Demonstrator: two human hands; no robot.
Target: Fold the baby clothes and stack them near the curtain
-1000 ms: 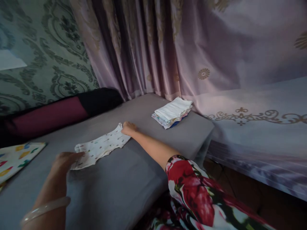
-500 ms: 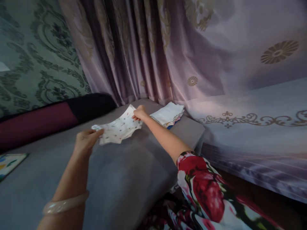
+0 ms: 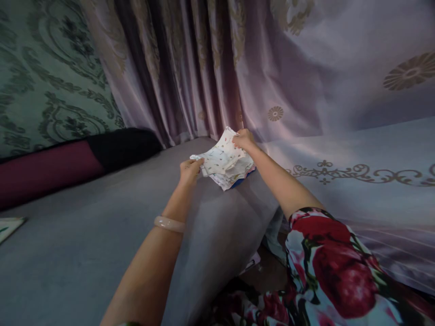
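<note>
Centre frame, left hand (image 3: 190,171) and right hand (image 3: 245,140) both pinch the cloth (image 3: 217,153) over the pile (image 3: 224,182), where one uneven tug could crease that cloth!

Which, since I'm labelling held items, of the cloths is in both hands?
The white cloth with small scattered prints, held by the left hand and right hand. The stack lies beneath it; the cloth at the picture's left edge lies apart, untouched.
</note>
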